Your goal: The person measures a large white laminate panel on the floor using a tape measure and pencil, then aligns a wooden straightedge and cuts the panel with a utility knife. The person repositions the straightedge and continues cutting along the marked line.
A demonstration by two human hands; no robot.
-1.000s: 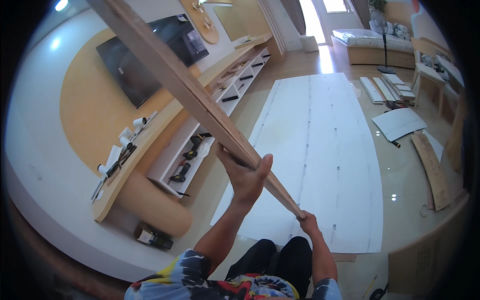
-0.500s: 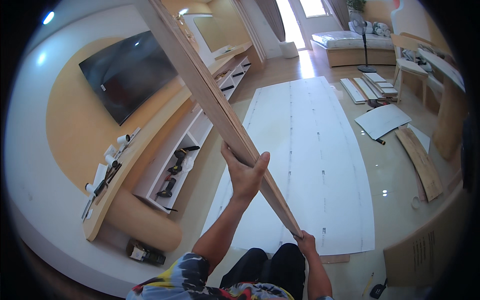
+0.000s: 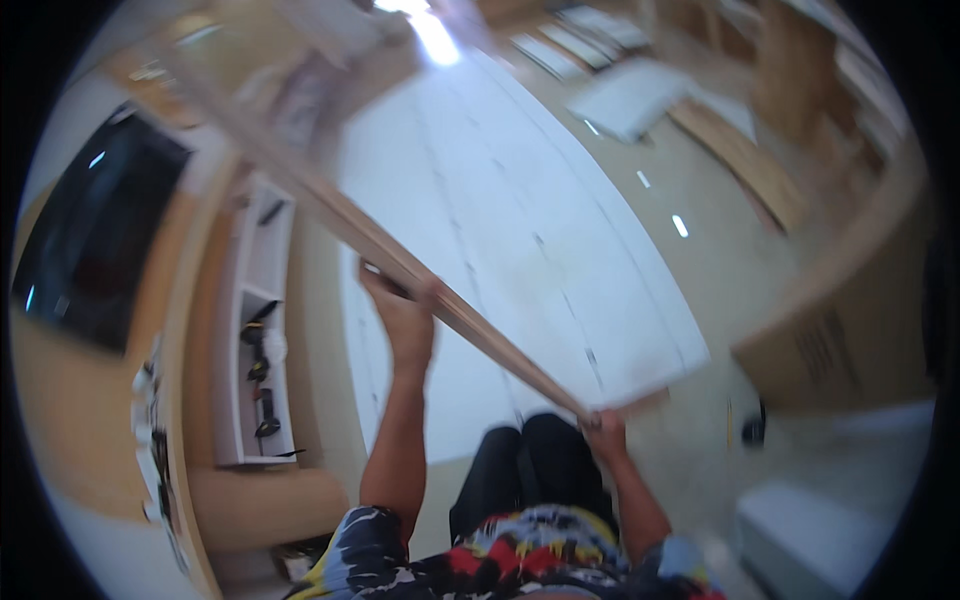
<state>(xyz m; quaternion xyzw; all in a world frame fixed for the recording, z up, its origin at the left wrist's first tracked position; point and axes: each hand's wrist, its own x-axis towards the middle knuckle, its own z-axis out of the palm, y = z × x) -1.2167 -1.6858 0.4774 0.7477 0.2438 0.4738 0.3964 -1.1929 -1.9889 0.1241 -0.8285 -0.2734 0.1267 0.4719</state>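
Note:
A long, narrow wooden board [image 3: 500,347] runs slantwise from the upper left down to the lower middle, blurred by motion toward its far end. My left hand [image 3: 405,312] is closed around it partway along, with the thumb over the near side. My right hand [image 3: 606,436] grips its lower end, close to my right knee. Beneath the board, a large white sheet [image 3: 470,190] with rows of faint dark marks lies flat on the floor.
A white shelf unit [image 3: 228,400] holding black power tools [image 3: 262,375] and a wall-mounted screen [image 3: 100,230] stand left. White panels [image 3: 625,95] and a curved wooden piece [image 3: 740,160] lie far right. Nearer are a cardboard box [image 3: 850,350] and a black tape measure [image 3: 754,430].
My view has swung down and to the right, and is now blurred. The board slants lower toward the left, with my left hand farther left. Both hands keep their hold.

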